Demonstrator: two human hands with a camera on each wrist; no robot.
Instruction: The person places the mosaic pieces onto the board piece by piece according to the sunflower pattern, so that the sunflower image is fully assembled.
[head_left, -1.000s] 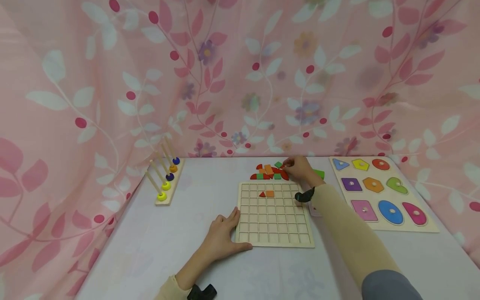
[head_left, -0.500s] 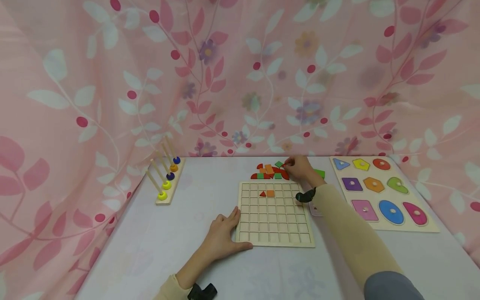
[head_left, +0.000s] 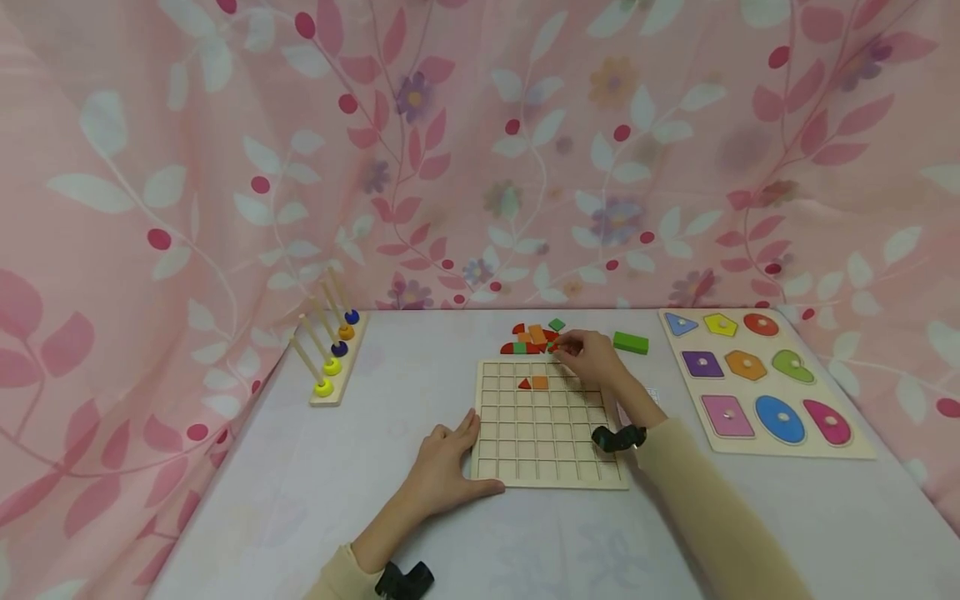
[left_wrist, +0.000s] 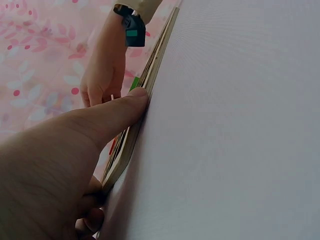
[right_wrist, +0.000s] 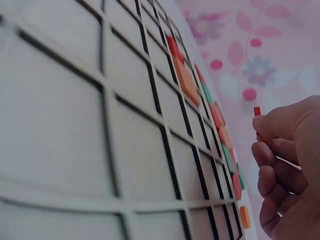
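"Where's the grid board [head_left: 546, 437]?"
"On the table [head_left: 285, 500], at the dial's centre. The left hand [head_left: 444, 473] lies at eight o'clock, thumb and forefinger spread wide against its edges."
"And the right hand [head_left: 590, 357]?"
"At one o'clock, by the far edge, thumb and finger pinching a small red piece [right_wrist: 257, 111]."
"Anything set in the grid?"
"A red triangle [head_left: 525, 384] and an orange square [head_left: 540, 383], towards eleven o'clock."
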